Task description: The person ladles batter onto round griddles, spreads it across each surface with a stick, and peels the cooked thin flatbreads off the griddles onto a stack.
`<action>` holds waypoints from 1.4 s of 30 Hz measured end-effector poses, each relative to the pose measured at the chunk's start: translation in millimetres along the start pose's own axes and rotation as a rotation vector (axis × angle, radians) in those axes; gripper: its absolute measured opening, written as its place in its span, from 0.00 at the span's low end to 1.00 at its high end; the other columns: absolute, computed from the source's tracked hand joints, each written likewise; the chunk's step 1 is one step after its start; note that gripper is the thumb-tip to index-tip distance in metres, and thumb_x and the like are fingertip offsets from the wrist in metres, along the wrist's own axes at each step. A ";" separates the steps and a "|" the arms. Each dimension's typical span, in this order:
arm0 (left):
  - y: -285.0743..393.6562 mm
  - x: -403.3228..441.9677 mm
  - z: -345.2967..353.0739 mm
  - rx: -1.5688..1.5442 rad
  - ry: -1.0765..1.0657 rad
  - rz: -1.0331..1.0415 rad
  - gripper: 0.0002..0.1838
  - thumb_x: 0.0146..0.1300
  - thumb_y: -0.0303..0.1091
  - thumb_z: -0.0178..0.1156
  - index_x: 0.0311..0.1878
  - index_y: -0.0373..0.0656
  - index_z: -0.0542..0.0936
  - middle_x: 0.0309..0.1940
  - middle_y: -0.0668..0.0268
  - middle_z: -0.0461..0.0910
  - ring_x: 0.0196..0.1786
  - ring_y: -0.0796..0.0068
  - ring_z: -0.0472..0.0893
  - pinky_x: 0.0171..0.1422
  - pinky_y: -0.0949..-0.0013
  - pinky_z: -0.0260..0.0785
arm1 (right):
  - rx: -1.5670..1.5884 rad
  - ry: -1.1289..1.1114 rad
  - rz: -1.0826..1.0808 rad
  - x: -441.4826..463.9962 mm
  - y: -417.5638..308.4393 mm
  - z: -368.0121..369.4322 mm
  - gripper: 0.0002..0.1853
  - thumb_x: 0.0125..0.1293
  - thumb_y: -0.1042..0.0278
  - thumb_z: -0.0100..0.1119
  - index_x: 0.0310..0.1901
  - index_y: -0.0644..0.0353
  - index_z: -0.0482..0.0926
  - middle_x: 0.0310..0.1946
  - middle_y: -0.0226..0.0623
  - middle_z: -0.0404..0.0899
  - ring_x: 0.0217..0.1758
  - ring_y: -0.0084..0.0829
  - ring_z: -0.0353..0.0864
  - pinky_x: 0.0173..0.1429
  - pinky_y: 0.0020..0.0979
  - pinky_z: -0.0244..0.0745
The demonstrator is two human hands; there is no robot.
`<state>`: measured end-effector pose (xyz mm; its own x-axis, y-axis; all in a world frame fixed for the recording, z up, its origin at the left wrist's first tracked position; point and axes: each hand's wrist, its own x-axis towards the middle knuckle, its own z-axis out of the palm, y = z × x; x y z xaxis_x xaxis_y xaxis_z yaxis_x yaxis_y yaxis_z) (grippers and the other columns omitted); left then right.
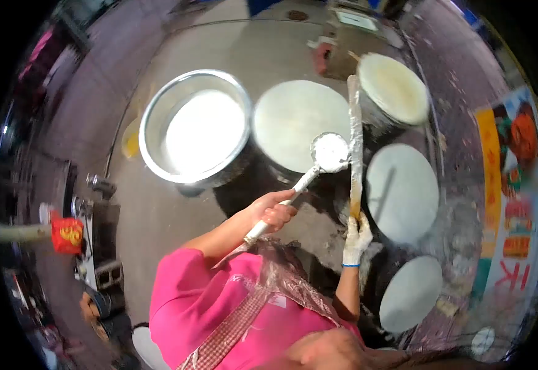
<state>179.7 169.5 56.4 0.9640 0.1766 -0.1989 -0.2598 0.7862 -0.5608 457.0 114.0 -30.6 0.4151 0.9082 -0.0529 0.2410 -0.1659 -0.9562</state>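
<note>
My bare left hand (pixel 273 209) is wrapped around the white handle of a ladle (pixel 306 180). The ladle's round bowl holds white liquid and sits over the near right edge of a round white-topped disc (pixel 300 117). My right hand (pixel 356 237), in a white glove with a blue cuff, grips the lower end of a long flat wooden paddle (pixel 356 148) coated in white. The paddle points away from me, its blade beside the ladle bowl. To the left stands a large metal basin (pixel 149 132) holding white liquid.
Three more round pale-topped discs stand along the right: a yellowish one (pixel 395 86), one beside my glove (pixel 403 192), and a nearer one (pixel 411 295). A printed banner (pixel 509 203) lies at far right. A red bag (pixel 67 235) and concrete blocks (pixel 109 273) are at left.
</note>
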 end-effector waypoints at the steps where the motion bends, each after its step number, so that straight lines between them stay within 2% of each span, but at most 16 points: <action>1: -0.1 -27.3 4.0 -0.020 -0.021 0.035 0.28 0.64 0.56 0.42 0.15 0.47 0.55 0.07 0.74 0.55 0.07 0.84 0.55 0.08 0.79 0.49 | 0.134 -0.050 0.029 0.7 -13.5 22.4 0.19 0.58 0.72 0.58 0.51 0.69 0.71 0.28 0.30 0.73 0.21 0.18 0.68 0.24 0.20 0.66; 3: 10.5 -82.7 -1.0 -0.050 -0.025 0.118 0.27 0.64 0.55 0.43 0.16 0.47 0.55 0.07 0.73 0.54 0.07 0.83 0.54 0.08 0.78 0.49 | 0.315 -0.136 0.129 -2.5 -43.6 72.3 0.17 0.58 0.69 0.58 0.47 0.69 0.73 0.19 0.26 0.68 0.15 0.16 0.64 0.17 0.20 0.61; 6: 35.2 -167.4 -4.9 -0.097 -0.023 0.184 0.27 0.64 0.54 0.45 0.16 0.47 0.55 0.07 0.74 0.54 0.08 0.83 0.54 0.08 0.77 0.48 | 0.234 -0.389 0.247 8.4 -62.7 149.0 0.16 0.57 0.66 0.59 0.44 0.68 0.75 0.23 0.25 0.72 0.18 0.14 0.64 0.19 0.19 0.62; 10: 130.3 -277.9 -33.5 -0.079 0.129 0.367 0.27 0.63 0.53 0.46 0.14 0.49 0.55 0.07 0.74 0.53 0.07 0.83 0.52 0.07 0.78 0.45 | -0.143 -0.489 0.330 16.1 -63.0 275.4 0.18 0.56 0.61 0.60 0.44 0.63 0.77 0.23 0.32 0.76 0.23 0.20 0.72 0.23 0.24 0.67; 11: 165.9 -296.4 -41.8 -0.113 0.310 0.415 0.26 0.64 0.50 0.47 0.13 0.50 0.54 0.07 0.75 0.52 0.06 0.82 0.51 0.07 0.78 0.43 | -0.444 -0.505 0.129 20.4 -68.3 301.5 0.19 0.55 0.56 0.59 0.43 0.61 0.77 0.28 0.40 0.78 0.30 0.33 0.76 0.32 0.32 0.69; 12: 195.8 -308.4 -59.2 0.188 0.466 0.680 0.23 0.64 0.47 0.48 0.15 0.50 0.57 0.08 0.75 0.52 0.07 0.82 0.51 0.07 0.79 0.43 | -0.751 -0.524 -0.063 23.3 -76.5 323.9 0.21 0.54 0.51 0.58 0.42 0.59 0.77 0.32 0.48 0.79 0.37 0.45 0.79 0.41 0.41 0.71; 17: 352.9 -339.5 -123.3 0.458 0.884 1.133 0.05 0.59 0.28 0.44 0.36 0.42 0.60 0.13 0.68 0.57 0.10 0.78 0.56 0.08 0.74 0.51 | -1.255 -0.625 -0.161 15.3 -99.1 443.7 0.19 0.56 0.50 0.51 0.32 0.60 0.77 0.29 0.49 0.79 0.35 0.47 0.79 0.41 0.43 0.72; 19: 383.8 -342.4 -147.2 0.595 0.968 1.168 0.15 0.56 0.26 0.45 0.47 0.43 0.59 0.17 0.64 0.61 0.11 0.75 0.59 0.08 0.72 0.53 | -1.344 -0.775 -0.257 1.4 -103.0 483.9 0.18 0.59 0.52 0.48 0.35 0.60 0.78 0.29 0.46 0.79 0.35 0.45 0.80 0.41 0.41 0.74; 22: 385.4 -340.3 -149.1 0.636 1.025 1.203 0.21 0.55 0.26 0.45 0.54 0.41 0.58 0.22 0.60 0.65 0.11 0.72 0.62 0.09 0.69 0.55 | -1.257 -0.759 -0.125 4.5 -136.4 504.6 0.21 0.57 0.47 0.50 0.35 0.59 0.78 0.29 0.46 0.79 0.35 0.44 0.80 0.40 0.42 0.73; 27: 394.4 -331.6 -141.5 0.657 1.066 1.148 0.23 0.57 0.28 0.46 0.57 0.42 0.56 0.25 0.60 0.66 0.11 0.73 0.62 0.09 0.69 0.56 | -1.132 -0.580 -0.428 -6.8 -89.8 500.8 0.17 0.55 0.49 0.55 0.27 0.57 0.76 0.20 0.41 0.77 0.26 0.42 0.78 0.31 0.41 0.71; 30: 411.3 -325.0 -147.5 0.656 0.908 1.032 0.18 0.59 0.29 0.45 0.53 0.41 0.58 0.23 0.61 0.65 0.11 0.75 0.62 0.08 0.71 0.55 | -1.123 -0.432 -0.357 -9.2 -63.7 492.5 0.17 0.55 0.49 0.55 0.27 0.57 0.77 0.19 0.42 0.76 0.24 0.43 0.77 0.30 0.43 0.71; 31: 416.6 -323.8 -140.1 0.575 0.791 0.925 0.09 0.62 0.29 0.44 0.45 0.42 0.60 0.15 0.66 0.61 0.09 0.77 0.59 0.07 0.72 0.52 | -1.140 -0.459 -0.363 -13.5 -49.7 491.5 0.17 0.55 0.49 0.55 0.28 0.57 0.78 0.20 0.42 0.77 0.25 0.44 0.77 0.32 0.44 0.71; 32: 424.2 -319.4 -139.6 0.439 0.727 0.802 0.06 0.65 0.33 0.43 0.34 0.43 0.59 0.09 0.73 0.53 0.07 0.80 0.54 0.06 0.75 0.48 | -1.326 -0.503 -0.126 -23.1 -83.8 501.4 0.19 0.56 0.47 0.54 0.31 0.57 0.79 0.23 0.44 0.78 0.28 0.45 0.78 0.35 0.44 0.72; 34: 424.1 -318.1 -139.5 0.264 0.576 0.615 0.19 0.66 0.42 0.43 0.19 0.48 0.57 0.08 0.75 0.51 0.07 0.83 0.52 0.06 0.76 0.45 | -1.206 -0.524 -0.065 -34.2 -68.8 485.1 0.20 0.57 0.45 0.52 0.33 0.57 0.78 0.27 0.45 0.79 0.31 0.46 0.79 0.37 0.43 0.73; 38: 327.8 -368.5 -14.1 0.067 0.298 0.529 0.19 0.66 0.41 0.44 0.19 0.48 0.57 0.09 0.76 0.52 0.07 0.87 0.51 0.06 0.82 0.42 | -1.081 -0.450 0.006 -64.8 -133.9 447.1 0.23 0.58 0.43 0.49 0.39 0.57 0.76 0.29 0.47 0.79 0.32 0.47 0.79 0.39 0.44 0.73; 42: 228.4 -417.6 111.5 0.635 0.362 0.764 0.14 0.65 0.43 0.49 0.26 0.49 0.65 0.10 0.77 0.55 0.08 0.90 0.53 0.05 0.85 0.44 | -0.823 -0.206 -0.388 -46.8 -191.5 424.7 0.19 0.56 0.48 0.56 0.39 0.55 0.77 0.28 0.46 0.79 0.31 0.46 0.79 0.35 0.42 0.73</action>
<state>-275.7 341.3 101.1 0.4554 0.6505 -0.6078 -0.6115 0.7248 0.3174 18.8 266.4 32.8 0.0303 0.9943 0.1024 0.9091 0.0152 -0.4164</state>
